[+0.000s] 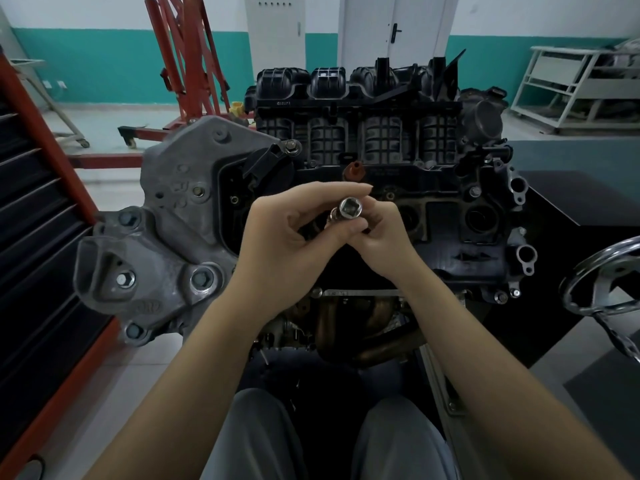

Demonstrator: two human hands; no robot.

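Both hands meet over the middle of a car engine [450, 220] mounted on a stand. My left hand [287, 237] pinches a shiny metal socket [350, 207] between thumb and fingers, its square drive hole facing the camera. My right hand [384, 233] curls its fingers round the lower part of the same tool from the right. A second metal piece [334, 216] shows just behind the socket, mostly hidden by my fingers. A ratchet handle [360, 292] lies across the engine below my wrists.
A grey cast bracket [166, 244] with several bolts flanks the engine on the left. The black intake manifold [353, 109] rises behind. A red tool cabinet [38, 237] stands at left, a chrome handwheel [602, 289] at right, a red engine crane [183, 64] and white shelving [571, 84] farther back.
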